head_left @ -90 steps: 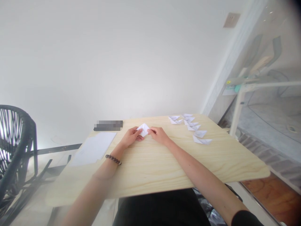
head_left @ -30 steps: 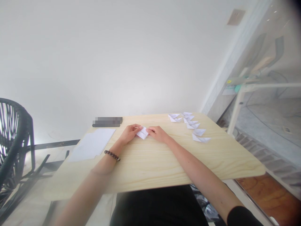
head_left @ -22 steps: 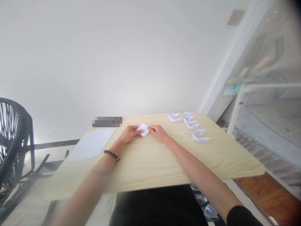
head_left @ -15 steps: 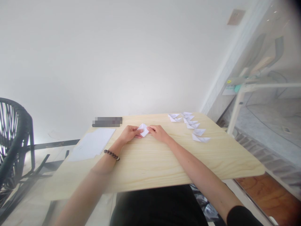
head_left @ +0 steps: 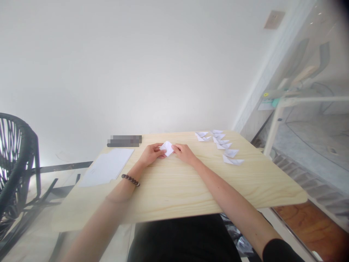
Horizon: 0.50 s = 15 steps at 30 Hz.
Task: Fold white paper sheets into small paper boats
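Observation:
Between my two hands is a small piece of folded white paper (head_left: 167, 148), diamond-shaped, just over the middle of the table. My left hand (head_left: 152, 153) pinches its left side, thumb in front and fingers behind. At the right corner, the fingertips of my right hand (head_left: 184, 153) are closed on the paper. Several folded white paper boats (head_left: 224, 144) stand in a staggered group to the right of my hands. To the left lies a stack of white paper sheets (head_left: 107, 167).
The light wooden table (head_left: 174, 193) stands against a white wall. A blurred-out dark block (head_left: 124, 141) sits at its back left. A dark woven chair (head_left: 25, 156) is at the far left. On the right is a white metal frame (head_left: 275, 127) near a glassy panel.
The folded paper has turned slightly and shifted a little up and right in my fingers. My hands have barely moved; the boats and sheets stay put.

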### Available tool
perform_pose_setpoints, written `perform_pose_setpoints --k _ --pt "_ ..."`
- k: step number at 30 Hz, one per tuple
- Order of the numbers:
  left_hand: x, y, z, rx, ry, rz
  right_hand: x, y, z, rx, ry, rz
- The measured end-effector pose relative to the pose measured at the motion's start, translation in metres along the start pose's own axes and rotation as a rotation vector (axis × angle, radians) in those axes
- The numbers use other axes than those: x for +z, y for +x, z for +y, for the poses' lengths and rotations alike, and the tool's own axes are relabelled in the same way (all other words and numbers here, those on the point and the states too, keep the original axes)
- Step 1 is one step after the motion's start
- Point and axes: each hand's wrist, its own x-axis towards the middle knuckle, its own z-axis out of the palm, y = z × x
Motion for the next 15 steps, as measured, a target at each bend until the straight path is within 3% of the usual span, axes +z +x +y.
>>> perform_pose_setpoints --k 3,8,15 --pt "0.001 -0.001 0.001 0.086 0.091 0.05 -0.001 0.0 0.0 0.029 0.017 0.03" --pt "-0.001 0.0 -0.004 0.166 0.262 0.029 0.0 0.001 0.001 0.04 0.004 0.04" --pt "-0.003 0.003 -0.009 0.171 0.4 0.068 0.001 0.001 0.008 0.011 0.106 0.062"
